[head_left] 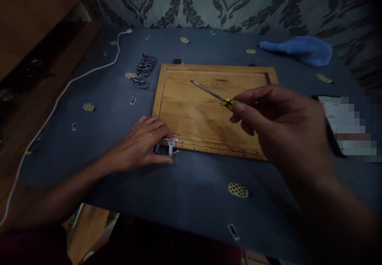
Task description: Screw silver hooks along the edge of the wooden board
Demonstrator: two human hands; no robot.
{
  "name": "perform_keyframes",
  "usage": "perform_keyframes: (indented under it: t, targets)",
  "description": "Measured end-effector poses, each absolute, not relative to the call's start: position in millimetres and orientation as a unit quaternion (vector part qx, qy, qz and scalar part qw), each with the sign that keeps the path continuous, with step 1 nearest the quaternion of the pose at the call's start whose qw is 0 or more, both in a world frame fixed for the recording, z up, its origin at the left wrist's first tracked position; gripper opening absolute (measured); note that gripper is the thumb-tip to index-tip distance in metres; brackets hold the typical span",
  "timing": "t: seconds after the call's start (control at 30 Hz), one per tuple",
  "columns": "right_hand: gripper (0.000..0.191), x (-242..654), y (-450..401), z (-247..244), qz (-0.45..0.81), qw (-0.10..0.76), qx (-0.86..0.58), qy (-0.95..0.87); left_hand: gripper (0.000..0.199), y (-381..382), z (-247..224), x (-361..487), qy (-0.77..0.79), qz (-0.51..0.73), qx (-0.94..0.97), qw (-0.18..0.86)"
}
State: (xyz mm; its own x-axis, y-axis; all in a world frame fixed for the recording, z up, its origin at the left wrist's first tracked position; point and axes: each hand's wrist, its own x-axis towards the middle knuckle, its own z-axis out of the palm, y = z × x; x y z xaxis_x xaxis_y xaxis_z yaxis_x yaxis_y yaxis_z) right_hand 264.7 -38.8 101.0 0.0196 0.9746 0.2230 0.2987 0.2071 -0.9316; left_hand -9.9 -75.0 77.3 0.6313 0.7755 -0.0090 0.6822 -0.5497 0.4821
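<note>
- The right hand (280, 117) is raised over the right part of a wooden panel, thumb and fingers closed around the yellow-and-black handle of a screwdriver (207, 90).
- The screwdriver's metal shaft angles up and to the left, its tip above the panel.
- The framed wooden panel (191, 110) lies flat on the table; small dark holes run in a row along its near edge.
- The left hand (146, 143) is at the panel's near left corner, fingers curled over it and thumb spread below; I cannot tell how firmly they grip.
- Between that thumb and those fingers, a small silvery metal fitting (171, 145) sits at the panel's near edge.
- Several looped metal fittings (145, 70) lie in a line just left of the panel's far left corner.
- A white cable (86, 72) curves along the left side of the blue-grey tablecloth (185, 201).
- A blue cloth (307, 50) lies crumpled at the far right.
- A device with a lit screen (332, 117) lies to the right, partly behind the right hand and partly pixelated.
</note>
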Motion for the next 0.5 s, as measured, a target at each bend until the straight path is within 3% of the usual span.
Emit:
perform_keyframes:
  t: [0.1,0.2,0.5]
  targets:
    - [0.017,263.8,-50.8,117.5,0.249,0.506,-0.522,-0.640,0.050,-75.0,75.3,-10.6,0.411,0.111,0.876,0.227]
    - [0.023,259.7,-62.3,131.3,0.230,0.521,-0.506,-0.648,0.051,-74.6,75.0,-11.0,0.410,0.109,0.877,0.223]
    - [0.008,247.8,-72.1,118.0,0.262,0.435,-0.461,-0.728,0.051,-73.9,79.1,-10.2,0.417,0.093,0.875,0.227]
